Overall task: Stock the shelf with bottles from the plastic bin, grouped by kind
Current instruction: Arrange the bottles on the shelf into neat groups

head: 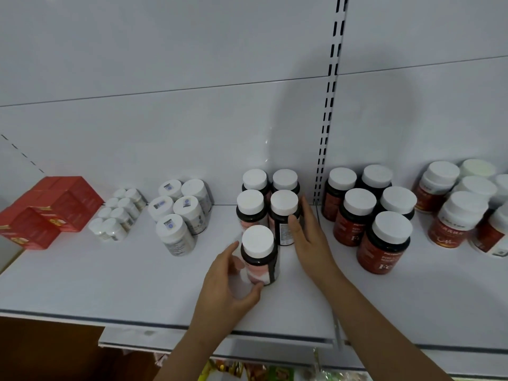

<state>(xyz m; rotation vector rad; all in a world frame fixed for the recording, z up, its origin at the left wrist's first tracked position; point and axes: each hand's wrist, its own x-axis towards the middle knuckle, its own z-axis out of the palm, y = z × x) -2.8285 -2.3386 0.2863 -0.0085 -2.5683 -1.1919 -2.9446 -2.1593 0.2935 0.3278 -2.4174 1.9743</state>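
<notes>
On the white shelf [110,284] stands a group of dark bottles with pink labels and white caps. My left hand [228,281] is curled around the front pink-label bottle [259,254], which stands upright on the shelf. My right hand [308,235] wraps the right side of the bottle behind it [283,213], thumb on its label. Three more of the same kind [254,185] stand further back. The plastic bin is not in view.
Left to right along the shelf: red boxes [46,210], small white bottles [118,215], white bottles with grey labels [178,213], dark bottles with red labels [371,215], and white bottles with red labels [461,210]. A slotted upright [327,119] divides the back panel. Colourful packets [247,369] lie below.
</notes>
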